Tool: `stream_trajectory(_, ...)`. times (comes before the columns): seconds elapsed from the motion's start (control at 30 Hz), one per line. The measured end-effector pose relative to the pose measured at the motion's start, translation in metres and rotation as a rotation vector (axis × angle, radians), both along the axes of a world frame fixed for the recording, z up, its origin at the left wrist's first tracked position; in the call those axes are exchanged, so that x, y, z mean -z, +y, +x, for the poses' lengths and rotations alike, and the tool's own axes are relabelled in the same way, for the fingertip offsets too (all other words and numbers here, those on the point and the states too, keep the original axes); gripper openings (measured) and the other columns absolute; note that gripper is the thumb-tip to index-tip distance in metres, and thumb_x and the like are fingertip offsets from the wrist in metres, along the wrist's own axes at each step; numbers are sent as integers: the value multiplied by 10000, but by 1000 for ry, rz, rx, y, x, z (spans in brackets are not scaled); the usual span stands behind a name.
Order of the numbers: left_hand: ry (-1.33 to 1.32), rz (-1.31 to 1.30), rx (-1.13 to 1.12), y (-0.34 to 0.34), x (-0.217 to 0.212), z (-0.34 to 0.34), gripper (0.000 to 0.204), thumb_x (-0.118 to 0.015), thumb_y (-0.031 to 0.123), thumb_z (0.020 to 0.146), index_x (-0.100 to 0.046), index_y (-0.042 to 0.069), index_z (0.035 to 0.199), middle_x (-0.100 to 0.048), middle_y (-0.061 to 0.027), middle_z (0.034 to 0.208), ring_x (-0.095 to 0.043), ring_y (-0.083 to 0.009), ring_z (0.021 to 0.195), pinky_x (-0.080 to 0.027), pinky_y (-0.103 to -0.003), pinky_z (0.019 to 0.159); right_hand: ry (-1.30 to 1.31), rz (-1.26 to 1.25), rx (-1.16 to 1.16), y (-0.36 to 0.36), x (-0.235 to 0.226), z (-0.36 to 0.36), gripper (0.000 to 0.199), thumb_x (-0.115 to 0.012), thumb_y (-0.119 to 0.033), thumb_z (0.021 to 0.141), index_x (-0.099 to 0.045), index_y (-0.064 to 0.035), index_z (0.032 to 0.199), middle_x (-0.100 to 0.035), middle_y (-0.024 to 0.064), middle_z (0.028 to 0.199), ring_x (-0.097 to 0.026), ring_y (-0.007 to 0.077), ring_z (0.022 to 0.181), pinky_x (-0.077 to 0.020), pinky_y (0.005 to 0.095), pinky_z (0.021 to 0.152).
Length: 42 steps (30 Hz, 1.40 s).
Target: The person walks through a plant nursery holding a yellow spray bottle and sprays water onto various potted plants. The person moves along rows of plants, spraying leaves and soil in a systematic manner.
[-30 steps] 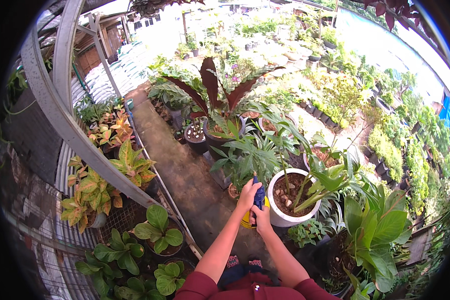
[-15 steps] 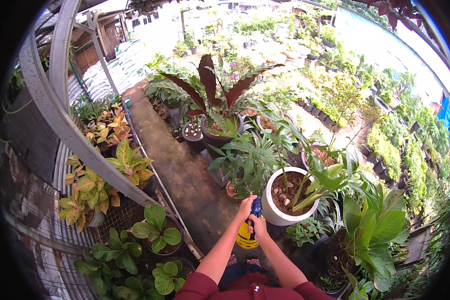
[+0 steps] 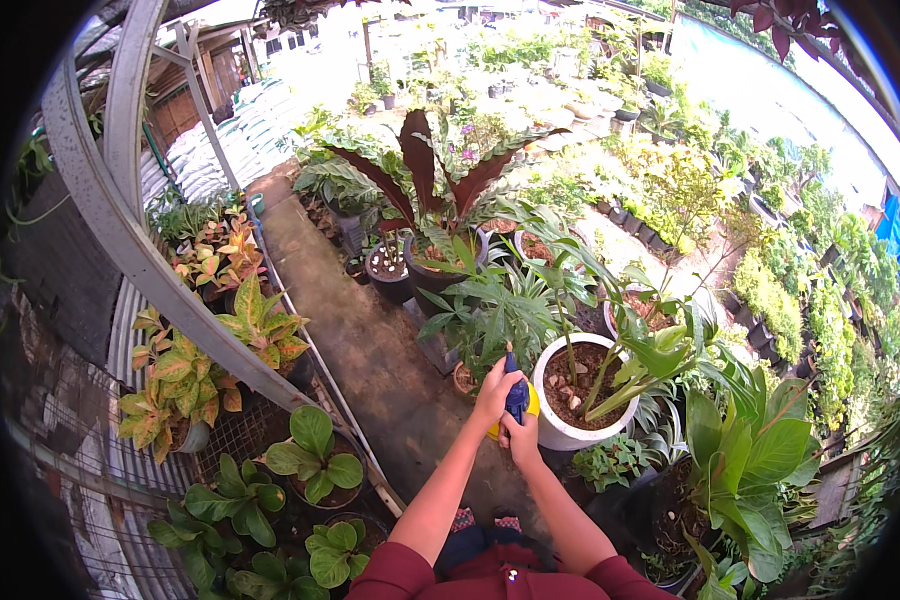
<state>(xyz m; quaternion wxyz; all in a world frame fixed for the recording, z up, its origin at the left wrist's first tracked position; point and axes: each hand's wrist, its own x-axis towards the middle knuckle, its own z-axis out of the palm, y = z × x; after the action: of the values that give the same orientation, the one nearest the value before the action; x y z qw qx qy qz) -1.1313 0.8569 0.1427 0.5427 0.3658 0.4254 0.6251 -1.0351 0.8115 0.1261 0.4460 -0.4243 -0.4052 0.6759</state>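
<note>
I hold a yellow spray bottle with a blue head in front of me, its tip pointing away toward the plants. My left hand is closed around the left side of the blue head, near the nozzle. Lower down, my right hand grips the rear part of the head with curled fingers. Most of the yellow body is hidden behind both hands. Just right of the bottle stands a white pot with a tall-stemmed green plant. Beyond the nozzle spreads a leafy green plant.
A grey curved metal beam arches over potted plants at the left. Along the concrete path runs a pale rail. Large dark-red-leaved foliage rises ahead. A broad-leaved plant crowds the right side, with many pots behind.
The spray bottle has tilted, its nozzle now pointing farther forward. Its yellow body has swung up from below my hands to behind them. My left hand has shifted slightly.
</note>
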Motion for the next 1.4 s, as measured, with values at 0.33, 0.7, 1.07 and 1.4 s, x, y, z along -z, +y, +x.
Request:
stream_trajectory(0.33, -82, -237, 124, -2, 40, -11, 289, -536, 299, 850, -567, 19, 913, -585, -30, 762, -554, -102, 647, -444, -235, 606, -18, -163, -16, -14, 11, 2, 243, -593, -188, 823, -485, -55, 650, -441, 13, 492, -391, 104, 342, -292, 243, 347)
stream_trajectory(0.7, -101, -440, -9, -24, 56, -14, 290, -542, 320, 839, -572, 38, 778, -583, -28, 685, -549, -116, 566, -432, -245, 547, -45, -313, -56, -25, 17, -5, 289, -597, -193, 802, -466, -64, 579, -402, 10, 441, -375, 106, 334, -287, 249, 341)
stream_trajectory(1.07, -46, 27, -8, -10, -9, -7, 316, -546, 208, 828, -490, -10, 1050, -576, -59, 827, -549, -116, 734, -449, -234, 676, -67, 109, -62, -9, -6, 0, 230, -573, -168, 832, -487, -39, 662, -455, 12, 516, -418, 100, 355, -295, 235, 345)
stream_trajectory(1.4, -65, -586, 122, -25, 47, -10, 361, -531, 428, 794, -574, 71, 762, -593, -39, 672, -566, -145, 570, -457, -269, 591, -51, -364, -62, -31, 8, 3, 282, -601, -231, 803, -473, -62, 616, -418, 8, 464, -381, 113, 341, -306, 248, 357)
